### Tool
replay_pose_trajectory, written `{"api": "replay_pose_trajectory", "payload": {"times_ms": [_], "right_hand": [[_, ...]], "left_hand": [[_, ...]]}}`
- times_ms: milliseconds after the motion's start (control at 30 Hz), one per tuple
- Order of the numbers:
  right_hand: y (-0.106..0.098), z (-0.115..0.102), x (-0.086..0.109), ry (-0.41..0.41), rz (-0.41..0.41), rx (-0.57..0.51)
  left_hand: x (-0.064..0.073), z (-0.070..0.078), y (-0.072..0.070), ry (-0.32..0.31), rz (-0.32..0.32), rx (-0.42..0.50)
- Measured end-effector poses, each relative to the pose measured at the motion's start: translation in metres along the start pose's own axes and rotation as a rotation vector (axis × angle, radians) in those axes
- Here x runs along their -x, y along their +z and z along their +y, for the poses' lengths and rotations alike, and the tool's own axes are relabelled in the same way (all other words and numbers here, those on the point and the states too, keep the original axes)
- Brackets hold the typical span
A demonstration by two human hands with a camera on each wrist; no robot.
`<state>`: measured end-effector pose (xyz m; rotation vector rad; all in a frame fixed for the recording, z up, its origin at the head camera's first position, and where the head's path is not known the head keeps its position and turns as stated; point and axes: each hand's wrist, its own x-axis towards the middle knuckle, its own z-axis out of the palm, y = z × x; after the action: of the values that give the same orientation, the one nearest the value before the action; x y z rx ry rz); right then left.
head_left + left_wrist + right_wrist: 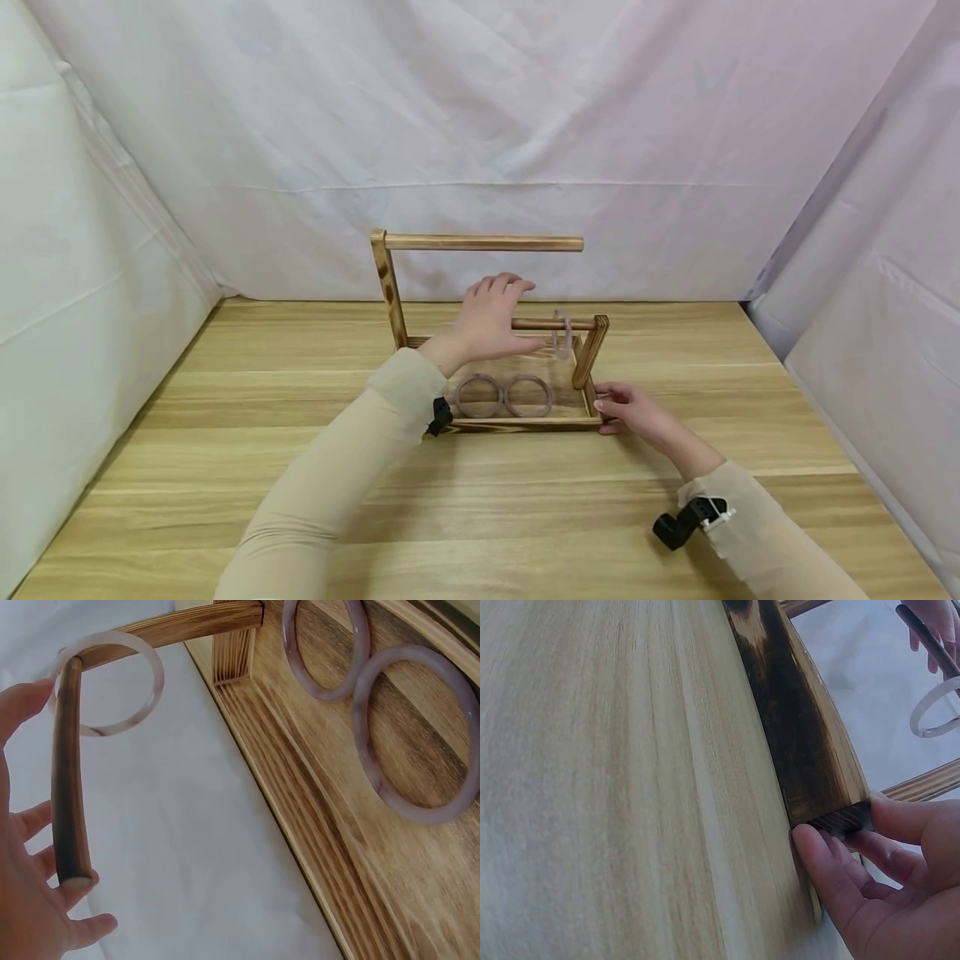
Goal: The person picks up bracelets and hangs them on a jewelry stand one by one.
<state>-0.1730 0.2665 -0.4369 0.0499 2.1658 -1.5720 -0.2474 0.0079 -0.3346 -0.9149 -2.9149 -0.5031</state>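
Note:
A wooden bangle stand [525, 425] has a tray base and two bars at different heights. One pale translucent bangle [562, 335] hangs round the lower bar [67, 772], near its post. My left hand [491, 321] is beside that bar with fingers spread, its thumb tip right at the bangle in the left wrist view. Two mauve bangles [417, 733] lie side by side in the tray. At the tray's front right corner, my right hand [628, 410] grips the wooden edge between thumb and fingers [829, 870].
The upper bar [483, 242] juts right from a tall post [390, 292] at the stand's left, above my left hand. Wood-grain tabletop [480, 517] surrounds the stand. White cloth [480, 125] hangs behind the table and at both sides.

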Motion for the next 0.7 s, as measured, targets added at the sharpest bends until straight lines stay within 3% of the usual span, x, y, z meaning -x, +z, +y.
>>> {"api": "replay_pose_trajectory", "payload": {"times_ms": [700], "right_hand": [[-0.002,0.0,0.0,-0.003,-0.004,-0.006]], "left_hand": [[0.022,-0.028,0.009,-0.016,0.011,0.048]]}}
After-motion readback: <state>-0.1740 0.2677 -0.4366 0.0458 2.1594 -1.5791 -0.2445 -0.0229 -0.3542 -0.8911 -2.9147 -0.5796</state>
